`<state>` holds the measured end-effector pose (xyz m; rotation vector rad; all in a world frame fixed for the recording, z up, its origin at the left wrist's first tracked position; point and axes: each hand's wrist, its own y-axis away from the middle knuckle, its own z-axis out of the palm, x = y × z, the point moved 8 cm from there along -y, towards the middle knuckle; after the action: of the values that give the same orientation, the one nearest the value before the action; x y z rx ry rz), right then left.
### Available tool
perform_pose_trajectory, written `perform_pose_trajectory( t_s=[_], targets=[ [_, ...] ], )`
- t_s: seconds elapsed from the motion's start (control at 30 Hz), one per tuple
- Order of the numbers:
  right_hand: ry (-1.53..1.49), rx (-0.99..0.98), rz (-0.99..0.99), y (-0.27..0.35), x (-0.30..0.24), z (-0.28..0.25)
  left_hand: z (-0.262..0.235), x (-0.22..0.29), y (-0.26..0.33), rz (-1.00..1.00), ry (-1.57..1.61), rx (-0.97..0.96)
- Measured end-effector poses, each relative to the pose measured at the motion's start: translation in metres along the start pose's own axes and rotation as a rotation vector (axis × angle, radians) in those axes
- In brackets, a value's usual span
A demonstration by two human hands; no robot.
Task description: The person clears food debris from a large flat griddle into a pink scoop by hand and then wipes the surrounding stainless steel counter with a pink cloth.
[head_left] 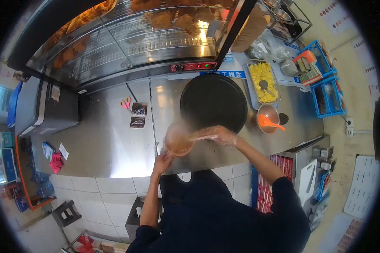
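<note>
Your dark shirt (215,211) is nearest, just in front of the metal surface (97,139). Your left grip (164,162) clasps the near-left side of a bowl (188,150) of brown mixture (178,146), beside the near-left edge of a round black pan (213,103). Your right grip (224,136) pinches a pale utensil (201,137), probably a spoon though blurred, over that mixture. Rightward, an orange spoon (267,121) rests in a second bowl (264,110).

shiny smooth metal worktop (109,147), matt black round plate (213,101), smooth orange plastic spoon (269,122), thin see-through plastic glove (229,138) on the right hand (223,135), rough grainy brown food (179,146), matt dark cloth shirt (232,219)
</note>
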<state>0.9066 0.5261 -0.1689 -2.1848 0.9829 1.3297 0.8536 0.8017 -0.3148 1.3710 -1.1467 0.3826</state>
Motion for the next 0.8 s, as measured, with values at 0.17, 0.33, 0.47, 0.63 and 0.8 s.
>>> perform_pose_trajectory(
  t_s=[0.17, 0.33, 0.47, 0.63, 0.8],
  targets=[
    [0.417, 0.255, 0.034, -0.026, 0.036, -0.137, 0.032, -0.008, 0.022, -0.034, 0.010, -0.114],
    [0.667, 0.363, 0.126, 0.050, 0.134, -0.201, 0.060, -0.001, 0.032, 0.101, 0.073, -0.046],
    [0.570, 0.242, 0.350, 0.087, 0.105, -0.156, 0.056, -0.004, 0.057, 0.012, 0.007, -0.083],
    [0.895, 0.330, 0.504, 0.129, 0.051, -0.059, 0.075, -0.003, 0.039, 0.065, 0.023, -0.087],
    [0.520, 0.625, 0.498, 0.049, -0.009, 0.026, 0.077, -0.009, 0.030, 0.016, 0.098, -0.109]
  ],
)
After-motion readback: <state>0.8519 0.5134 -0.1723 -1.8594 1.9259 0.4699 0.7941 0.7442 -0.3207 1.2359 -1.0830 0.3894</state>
